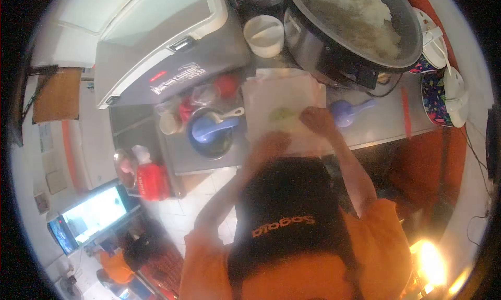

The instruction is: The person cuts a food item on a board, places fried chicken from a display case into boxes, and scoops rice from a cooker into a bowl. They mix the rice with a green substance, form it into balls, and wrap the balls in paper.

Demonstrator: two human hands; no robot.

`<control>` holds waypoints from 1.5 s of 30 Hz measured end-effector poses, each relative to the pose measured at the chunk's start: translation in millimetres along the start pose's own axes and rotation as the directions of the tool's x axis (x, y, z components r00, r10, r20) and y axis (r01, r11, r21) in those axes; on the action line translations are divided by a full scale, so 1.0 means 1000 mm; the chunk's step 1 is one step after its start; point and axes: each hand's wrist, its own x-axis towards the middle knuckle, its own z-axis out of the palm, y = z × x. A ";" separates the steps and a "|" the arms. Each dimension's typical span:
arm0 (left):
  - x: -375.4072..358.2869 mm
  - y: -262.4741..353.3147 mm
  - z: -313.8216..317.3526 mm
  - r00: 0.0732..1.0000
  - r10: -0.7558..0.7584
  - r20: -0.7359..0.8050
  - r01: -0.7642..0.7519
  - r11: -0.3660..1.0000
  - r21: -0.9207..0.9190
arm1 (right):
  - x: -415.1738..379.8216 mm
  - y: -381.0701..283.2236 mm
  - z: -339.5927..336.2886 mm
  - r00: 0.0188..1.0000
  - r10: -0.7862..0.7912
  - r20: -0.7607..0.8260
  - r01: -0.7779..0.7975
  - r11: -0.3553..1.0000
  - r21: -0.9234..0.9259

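Observation:
A stack of pale wrapping paper (pixel 284 88) lies on the counter in front of me. On it rests a small light-green patch of food (pixel 282 114), too blurred to name. My right hand (pixel 318 120) is closed with its fingers curled over the paper, just right of the green food; what it pinches, if anything, is hidden. My left hand (pixel 274 142) is low over the near left part of the paper, its fingers smeared. Left of the paper stands a dark bowl (pixel 213 149) with a blue scoop (pixel 210 130) and a pale-handled utensil (pixel 229 113).
A large cooker (pixel 334 54) full of rice stands at the back right, a white tub (pixel 264 36) beside it. Another blue scoop (pixel 345 113) lies right of the paper. A lidded cooler box (pixel 195 65), red bottle (pixel 151 181) and patterned containers (pixel 441 99) surround the counter.

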 end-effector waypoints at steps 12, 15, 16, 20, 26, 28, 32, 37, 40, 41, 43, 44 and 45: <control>0.034 0.003 0.002 0.980 -0.113 -0.161 0.114 0.994 -0.005 | -0.049 -0.005 -0.037 0.957 0.226 0.181 -0.288 0.808 0.514; 0.033 -0.008 0.010 0.969 -0.083 -0.235 0.073 0.996 -0.053 | -0.024 0.040 0.027 0.981 0.108 0.162 -0.194 0.620 0.761; 0.032 -0.013 0.016 0.955 -0.046 -0.292 0.031 0.998 -0.056 | -0.004 0.040 0.019 0.959 0.191 0.209 -0.283 0.682 0.674; 0.038 -0.032 0.029 0.977 -0.144 -0.155 0.117 0.979 -0.170 | 0.079 -0.004 -0.018 0.827 0.446 -0.342 -0.341 0.882 0.325; 0.052 -0.024 -0.021 0.865 -0.258 -0.431 0.234 0.966 -0.109 | 0.066 -0.042 -0.058 0.982 0.115 -0.152 -0.049 0.922 0.384; 0.055 -0.028 -0.047 0.880 -0.178 -0.441 0.221 0.974 0.047 | 0.027 -0.040 -0.058 0.998 -0.065 0.012 0.059 0.957 0.285; 0.042 -0.062 -0.052 0.960 0.225 -0.168 -0.160 0.931 0.329 | -0.026 -0.018 -0.023 0.930 -0.363 0.055 0.367 0.928 -0.065; -0.005 -0.103 0.013 0.963 0.262 -0.066 -0.266 0.962 -0.063 | -0.043 -0.009 0.010 0.915 -0.399 -0.057 0.393 0.915 -0.094; -0.015 -0.110 0.046 0.968 0.231 -0.098 -0.240 0.966 -0.095 | -0.043 -0.015 0.022 0.956 -0.290 -0.041 0.284 0.951 -0.119; -0.014 -0.108 0.050 0.986 0.156 -0.056 -0.163 0.975 -0.152 | -0.040 -0.019 0.019 0.957 -0.291 -0.024 0.287 0.952 -0.104; -0.008 -0.084 0.020 0.982 0.173 -0.071 -0.177 0.983 -0.054 | -0.032 -0.027 0.006 0.956 -0.294 0.011 0.294 0.953 -0.073; -0.006 -0.077 0.010 0.980 0.179 -0.081 -0.180 0.984 -0.004 | -0.030 -0.024 0.009 0.971 -0.232 0.057 0.235 0.971 -0.051; -0.005 -0.078 0.010 0.991 0.128 -0.048 -0.132 0.988 -0.083 | -0.027 -0.021 0.015 0.980 -0.170 0.103 0.174 0.984 -0.031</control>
